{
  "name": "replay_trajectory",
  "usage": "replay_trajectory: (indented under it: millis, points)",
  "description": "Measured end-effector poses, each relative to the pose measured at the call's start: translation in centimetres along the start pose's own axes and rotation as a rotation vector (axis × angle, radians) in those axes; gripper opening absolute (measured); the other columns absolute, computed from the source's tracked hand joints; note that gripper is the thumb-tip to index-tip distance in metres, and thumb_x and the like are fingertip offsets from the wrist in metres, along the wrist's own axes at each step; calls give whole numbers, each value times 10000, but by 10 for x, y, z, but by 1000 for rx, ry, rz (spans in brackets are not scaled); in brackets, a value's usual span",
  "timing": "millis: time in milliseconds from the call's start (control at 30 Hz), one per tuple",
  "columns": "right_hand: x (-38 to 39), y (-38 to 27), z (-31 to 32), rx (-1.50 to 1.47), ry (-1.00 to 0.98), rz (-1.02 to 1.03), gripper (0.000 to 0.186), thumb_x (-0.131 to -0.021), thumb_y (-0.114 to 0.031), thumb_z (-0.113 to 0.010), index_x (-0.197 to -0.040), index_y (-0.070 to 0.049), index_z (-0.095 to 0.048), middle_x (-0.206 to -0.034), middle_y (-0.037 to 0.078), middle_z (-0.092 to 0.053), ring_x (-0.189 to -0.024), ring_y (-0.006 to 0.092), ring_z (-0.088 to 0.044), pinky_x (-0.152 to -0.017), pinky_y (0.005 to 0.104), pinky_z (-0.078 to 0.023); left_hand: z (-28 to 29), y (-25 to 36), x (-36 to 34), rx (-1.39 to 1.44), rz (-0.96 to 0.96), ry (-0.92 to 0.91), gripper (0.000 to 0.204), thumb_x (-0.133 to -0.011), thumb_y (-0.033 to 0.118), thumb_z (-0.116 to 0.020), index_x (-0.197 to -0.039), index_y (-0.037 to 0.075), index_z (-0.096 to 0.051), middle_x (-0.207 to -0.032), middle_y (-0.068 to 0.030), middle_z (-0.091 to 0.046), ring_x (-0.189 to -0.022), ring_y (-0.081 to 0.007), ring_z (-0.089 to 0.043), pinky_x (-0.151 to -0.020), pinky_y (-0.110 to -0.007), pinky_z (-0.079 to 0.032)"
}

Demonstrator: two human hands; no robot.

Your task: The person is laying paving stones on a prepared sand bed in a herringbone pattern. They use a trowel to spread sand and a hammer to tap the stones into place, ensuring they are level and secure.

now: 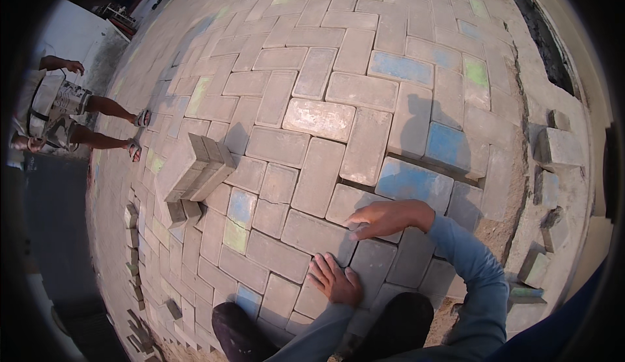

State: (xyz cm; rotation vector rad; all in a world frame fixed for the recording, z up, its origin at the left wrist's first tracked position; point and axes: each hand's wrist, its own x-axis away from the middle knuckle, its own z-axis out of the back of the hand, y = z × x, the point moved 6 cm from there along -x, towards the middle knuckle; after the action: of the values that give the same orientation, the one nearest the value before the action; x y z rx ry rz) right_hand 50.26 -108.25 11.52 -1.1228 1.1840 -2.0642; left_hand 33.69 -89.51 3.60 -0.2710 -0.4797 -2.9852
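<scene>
My left hand (335,280) lies on the grey herringbone pavers at the bottom middle, fingers spread over a joint between blocks. Up and right of it, my right hand (377,222) is on or just over a grey paver (355,199), fingers slightly bent and apart. Just beyond the right hand, a blue-stained paver (413,186) borders a wider dark joint. My dark-clad knees (403,323) are on either side at the lower edge.
A stack of loose pavers (192,173) stands at middle left, with more along the left (133,258). Broken blocks (553,153) lie on the right concrete strip beside a dark channel (543,36). A person in sandals (84,121) stands at upper left near a white wall.
</scene>
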Motion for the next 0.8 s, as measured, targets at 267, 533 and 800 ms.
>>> replay_trajectory:
  millis: [267,533,800]
  points:
    - [3,50,14,810,980,-87,548,-989,-296,-642,-1466,-49,-538,-1482,212,-499,-1479,430,-365,-1242,537,-277,-9,10,4,45,2,-19,765,-975,307,-509,-1607,-47,-259,-1693,-292,-178,-1584,-490,-52,-1243,-656,22]
    - [-3,55,-15,739,1048,-72,518,-985,-201,-641,-1475,-68,-539,-1533,174,-430,-1503,441,-317,-1239,578,-289,-5,-15,4,44,12,63,751,-1028,413,-488,-1652,80,-237,-1726,-194,-169,-1600,-424,-101,-1256,-645,-29]
    - [-2,68,-22,862,1048,-112,489,-1031,-257,-607,-1484,-87,-534,-1496,193,-466,-1467,424,-365,-1215,549,-325,-9,-9,11,22,7,98,743,-1035,402,-467,-1653,65,-230,-1725,-208,-161,-1602,-411,-114,-1254,-650,-55]
